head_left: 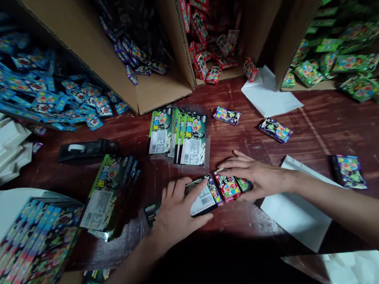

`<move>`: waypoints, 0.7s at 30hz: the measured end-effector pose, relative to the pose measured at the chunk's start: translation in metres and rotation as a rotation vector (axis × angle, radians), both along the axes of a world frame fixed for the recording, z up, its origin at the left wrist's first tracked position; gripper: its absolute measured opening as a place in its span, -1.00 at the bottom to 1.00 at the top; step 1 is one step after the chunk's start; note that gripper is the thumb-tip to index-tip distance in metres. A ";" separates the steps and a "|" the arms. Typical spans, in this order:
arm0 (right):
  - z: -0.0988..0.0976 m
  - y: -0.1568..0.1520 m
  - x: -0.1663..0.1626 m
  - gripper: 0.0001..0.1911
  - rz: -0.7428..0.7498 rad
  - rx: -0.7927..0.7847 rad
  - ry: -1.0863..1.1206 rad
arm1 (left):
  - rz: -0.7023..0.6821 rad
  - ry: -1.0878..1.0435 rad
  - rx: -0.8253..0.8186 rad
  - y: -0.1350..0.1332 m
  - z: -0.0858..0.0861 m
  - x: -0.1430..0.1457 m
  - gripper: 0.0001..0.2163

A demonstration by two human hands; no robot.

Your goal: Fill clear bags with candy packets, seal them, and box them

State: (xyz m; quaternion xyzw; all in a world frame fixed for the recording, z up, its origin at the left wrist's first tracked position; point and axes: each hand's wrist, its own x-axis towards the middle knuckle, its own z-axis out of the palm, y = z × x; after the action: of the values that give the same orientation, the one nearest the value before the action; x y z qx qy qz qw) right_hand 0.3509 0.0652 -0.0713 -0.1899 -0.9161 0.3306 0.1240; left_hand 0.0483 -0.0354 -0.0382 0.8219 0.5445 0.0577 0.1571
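Near the table's front edge my left hand (176, 209) is closed around a packet with a white barcode label (204, 199). A purple box edge (215, 190) shows against that packet's right side. My right hand (255, 174) curls over a small red printed box (228, 185) and a green printed box (244, 183), its fingers covering part of both. The red box lies just right of the purple edge. Beneath my left hand, a dark printed card (152, 212) is partly hidden. Ahead of my hands lie several clear sleeves with green-and-black printed cards (191, 141).
Cardboard cartons (163, 91) along the back hold blue, purple, red and green boxes. Loose purple boxes (276, 129) and white paper pieces (297, 211) lie at right. At left are a black stapler-like tool (86, 149), stacked card sleeves (106, 193) and wrapped multicoloured boxes (30, 249).
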 end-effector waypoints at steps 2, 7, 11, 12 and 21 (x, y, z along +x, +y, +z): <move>0.003 0.002 -0.003 -0.18 0.000 -0.049 0.047 | 0.022 -0.029 0.006 -0.001 -0.001 0.000 -0.19; 0.015 0.002 -0.008 -0.17 -0.017 -0.114 0.130 | 0.097 -0.117 0.043 -0.003 0.001 0.002 -0.09; 0.020 0.000 -0.017 -0.21 0.028 -0.084 0.116 | 0.070 -0.168 0.040 -0.002 0.004 0.005 -0.09; 0.020 0.000 -0.020 -0.21 0.035 -0.062 0.102 | 0.063 -0.170 0.041 -0.002 0.004 0.005 -0.08; 0.018 0.009 -0.029 -0.18 0.097 0.022 0.016 | 0.052 -0.049 0.029 0.001 0.004 0.001 -0.13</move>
State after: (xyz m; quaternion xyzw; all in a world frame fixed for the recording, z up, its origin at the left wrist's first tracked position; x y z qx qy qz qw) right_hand 0.3219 0.0740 -0.0538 -0.1411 -0.9268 0.3276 0.1174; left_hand 0.0492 -0.0345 -0.0345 0.8079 0.5609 0.0898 0.1567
